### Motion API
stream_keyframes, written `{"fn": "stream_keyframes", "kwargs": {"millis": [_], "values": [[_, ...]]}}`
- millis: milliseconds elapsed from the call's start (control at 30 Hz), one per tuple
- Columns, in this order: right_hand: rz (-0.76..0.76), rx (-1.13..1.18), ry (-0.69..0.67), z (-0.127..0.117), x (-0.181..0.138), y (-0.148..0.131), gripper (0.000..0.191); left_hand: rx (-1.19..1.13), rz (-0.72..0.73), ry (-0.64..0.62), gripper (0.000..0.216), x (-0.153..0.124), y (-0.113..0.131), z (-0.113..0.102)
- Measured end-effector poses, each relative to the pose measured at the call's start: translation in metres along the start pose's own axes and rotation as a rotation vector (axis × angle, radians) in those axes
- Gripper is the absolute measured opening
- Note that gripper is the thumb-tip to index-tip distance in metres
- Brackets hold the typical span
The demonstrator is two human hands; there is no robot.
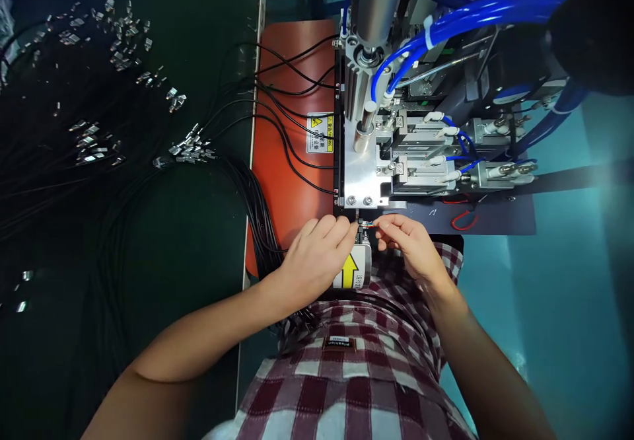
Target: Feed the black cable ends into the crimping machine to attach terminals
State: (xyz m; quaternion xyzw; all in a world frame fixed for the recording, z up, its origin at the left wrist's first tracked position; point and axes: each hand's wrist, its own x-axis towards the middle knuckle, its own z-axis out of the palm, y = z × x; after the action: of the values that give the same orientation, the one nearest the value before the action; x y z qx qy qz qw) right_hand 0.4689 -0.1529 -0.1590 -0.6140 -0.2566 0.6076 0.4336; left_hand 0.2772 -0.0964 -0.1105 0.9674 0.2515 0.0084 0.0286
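Note:
My left hand (319,258) is closed at the front end of the machine, its fingers curled round a black cable that runs in from the left. Thin coloured wires (367,224) stick out of the cable's end, between my two hands. The fingertips of my right hand (409,245) are pinched on these wires from the right. Both hands are beside a small dark fixture (361,235) that they partly hide. Just below it is a white cover (364,271) with a yellow arrow.
The machine (360,169) has metal cylinders and blue air hoses (475,14). Several black cables (292,143) run into its left side over an orange mat (292,215). A bundle of cables with shiny metal connectors (193,146) lies on the dark table, more connectors (126,34) behind.

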Motion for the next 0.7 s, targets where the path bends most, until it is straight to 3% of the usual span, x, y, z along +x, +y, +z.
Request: {"fn": "stream_keyframes", "kwargs": {"millis": [133,333,533,700], "values": [[-0.067,0.003,0.048,0.007,-0.001,0.004,0.026,-0.060,-0.047,-0.058,0.039,-0.002,0.007,0.002],[-0.132,-0.026,0.093,0.021,0.001,0.008,0.023,-0.053,-0.084,-0.028,0.039,-0.002,0.009,0.011],[-0.360,-0.377,0.204,0.023,-0.004,0.015,0.017,-0.081,-0.095,0.031,0.034,-0.005,0.008,0.015],[-0.244,-0.184,0.112,0.021,-0.002,0.019,0.020,-0.159,-0.122,0.010,0.035,-0.003,0.008,0.014]]}}
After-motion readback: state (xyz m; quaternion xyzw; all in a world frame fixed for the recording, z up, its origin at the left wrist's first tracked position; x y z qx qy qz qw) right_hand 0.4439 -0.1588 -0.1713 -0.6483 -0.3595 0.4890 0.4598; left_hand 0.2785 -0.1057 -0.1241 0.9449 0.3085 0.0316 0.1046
